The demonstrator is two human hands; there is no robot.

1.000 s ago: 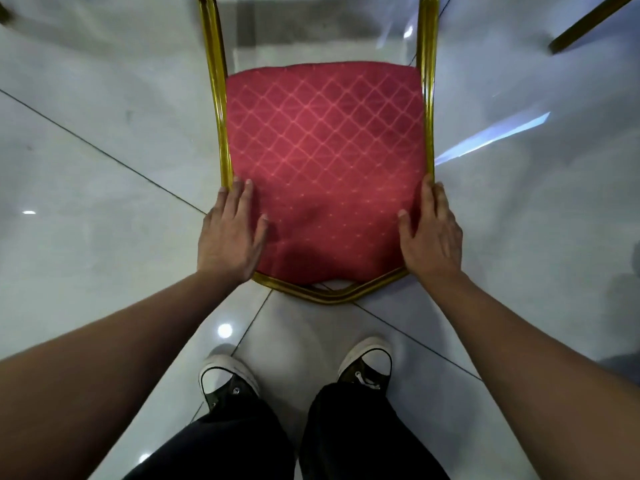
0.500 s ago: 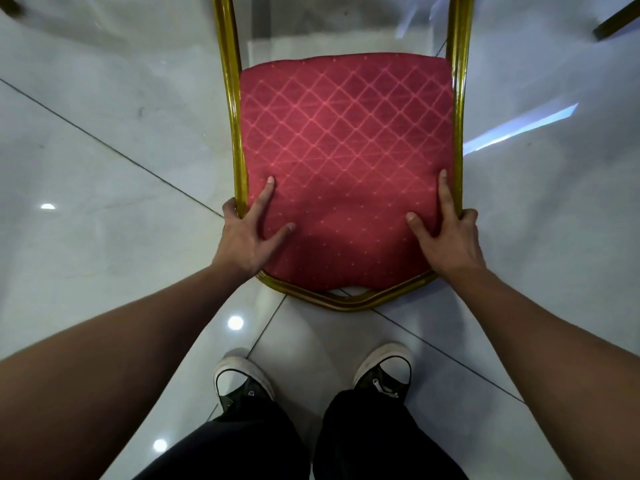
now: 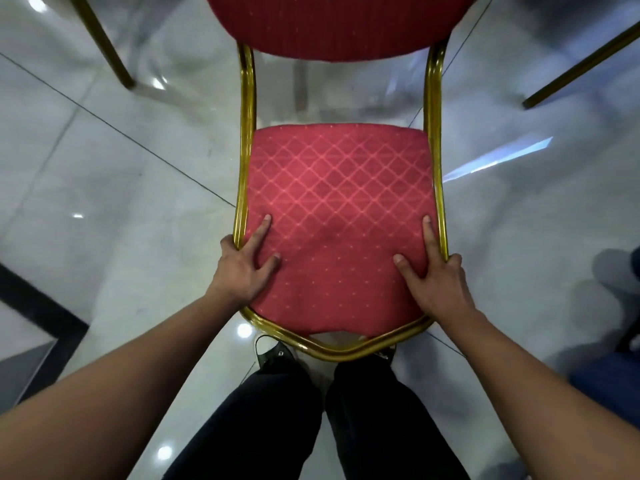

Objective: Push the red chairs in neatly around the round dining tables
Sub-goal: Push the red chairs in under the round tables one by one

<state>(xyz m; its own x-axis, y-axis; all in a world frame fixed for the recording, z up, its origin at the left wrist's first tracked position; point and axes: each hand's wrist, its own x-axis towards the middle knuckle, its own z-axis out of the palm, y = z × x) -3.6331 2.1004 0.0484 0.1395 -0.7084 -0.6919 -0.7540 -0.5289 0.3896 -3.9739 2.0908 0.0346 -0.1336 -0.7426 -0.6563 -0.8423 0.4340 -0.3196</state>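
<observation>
Nearest, at 6 o'clock, two dark trouser legs [image 3: 311, 420] and a black shoe [image 3: 273, 351] stand on the glossy tiled floor [image 3: 104, 202], toes just under the gold frame [image 3: 332, 351] of the red chair [image 3: 339, 216]. The left hand [image 3: 242, 268] clamps the cushion's 8 o'clock corner, forefinger and thumb on the fabric, other fingers wrapped round the rail. The right hand [image 3: 436, 278] grips the 4 o'clock corner likewise. The chair fills the centre. Beyond, gold legs [image 3: 107, 46] stand at 11 and 2 o'clock. A blurred blue shape [image 3: 609, 379] sits at 4 o'clock.
</observation>
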